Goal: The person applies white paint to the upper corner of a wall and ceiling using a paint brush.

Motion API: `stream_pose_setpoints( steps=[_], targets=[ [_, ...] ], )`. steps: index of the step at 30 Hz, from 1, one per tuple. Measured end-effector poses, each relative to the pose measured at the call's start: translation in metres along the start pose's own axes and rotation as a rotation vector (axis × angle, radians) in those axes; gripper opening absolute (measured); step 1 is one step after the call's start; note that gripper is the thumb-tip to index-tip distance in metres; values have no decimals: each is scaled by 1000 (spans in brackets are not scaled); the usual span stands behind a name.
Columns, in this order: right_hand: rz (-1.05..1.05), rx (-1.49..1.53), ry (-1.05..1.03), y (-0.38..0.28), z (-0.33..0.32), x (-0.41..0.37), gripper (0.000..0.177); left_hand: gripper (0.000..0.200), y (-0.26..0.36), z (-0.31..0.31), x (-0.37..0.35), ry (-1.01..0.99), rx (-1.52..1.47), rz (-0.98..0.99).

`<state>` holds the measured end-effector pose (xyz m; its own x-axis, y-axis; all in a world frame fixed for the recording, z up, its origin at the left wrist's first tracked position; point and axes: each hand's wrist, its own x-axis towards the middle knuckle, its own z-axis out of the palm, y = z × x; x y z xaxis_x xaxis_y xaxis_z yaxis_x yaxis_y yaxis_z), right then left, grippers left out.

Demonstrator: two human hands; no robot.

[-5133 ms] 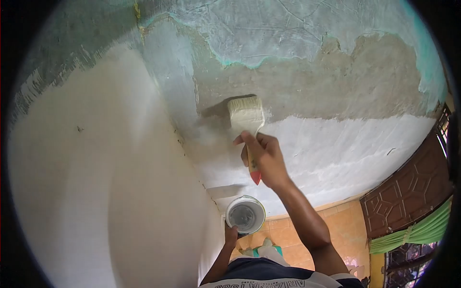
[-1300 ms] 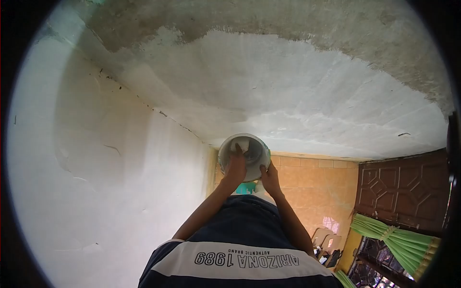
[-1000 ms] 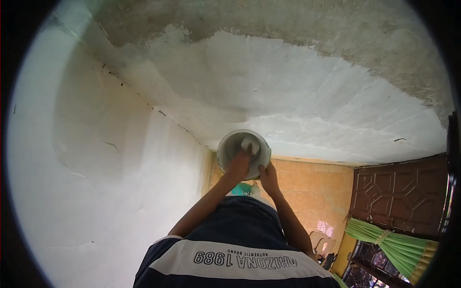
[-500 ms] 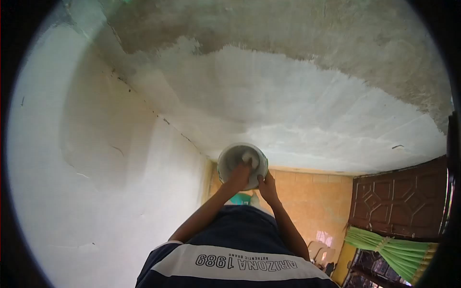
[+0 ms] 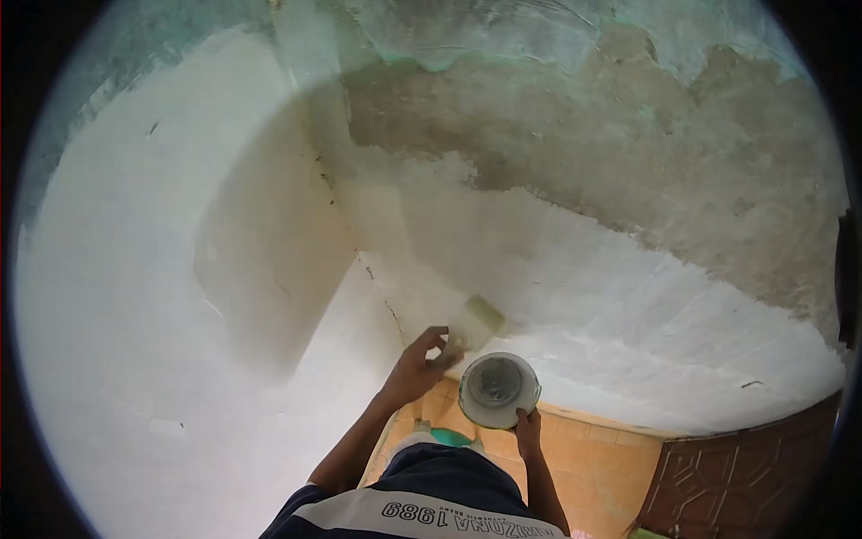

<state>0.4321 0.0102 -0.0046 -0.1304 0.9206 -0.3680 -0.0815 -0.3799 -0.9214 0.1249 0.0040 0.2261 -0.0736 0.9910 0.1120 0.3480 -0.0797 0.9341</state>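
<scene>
A wide paintbrush point(image 5: 479, 320), blurred by motion, is gripped by its handle in my left hand point(image 5: 420, 366). Its pale bristle end points up and right, overlapping the white-coated wall point(image 5: 575, 287) in this view. Just below and to the right of the brush, my right hand point(image 5: 529, 422) grips the near right rim of a round bucket point(image 5: 530, 386), thumb over the edge. Greyish-white residue coats the inside of the bucket, which faces up toward me.
Bare grey-brown plaster point(image 5: 539, 126) spans the upper wall. A cracked corner seam meets the white side wall point(image 5: 117, 314) on the left. Below are an orange tiled floor point(image 5: 584, 467), a green object point(image 5: 451, 437) near my feet and a brown panelled door point(image 5: 745, 476) at right.
My left hand has come out of the bucket with the brush and moved up and left toward the wall. The bucket, still in my right hand, now sits lower and further right in view.
</scene>
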Motion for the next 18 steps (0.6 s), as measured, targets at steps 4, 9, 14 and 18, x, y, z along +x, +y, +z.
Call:
stream_pose_setpoints(
  steps=[4,9,14,18],
  targets=[
    [-5,-84,-67,17,7,14,39,14,46,-10,24,57,-605,-211],
    [-120,-220,-159,13,28,22,43,27,106,-23,56,80,-694,25],
    [-74,-179,-184,-18,46,10,45,36,120,-26,92,119,-714,27],
    [-152,-357,-150,15,28,26,46,33,126,-21,83,75,-808,-121]
  ],
)
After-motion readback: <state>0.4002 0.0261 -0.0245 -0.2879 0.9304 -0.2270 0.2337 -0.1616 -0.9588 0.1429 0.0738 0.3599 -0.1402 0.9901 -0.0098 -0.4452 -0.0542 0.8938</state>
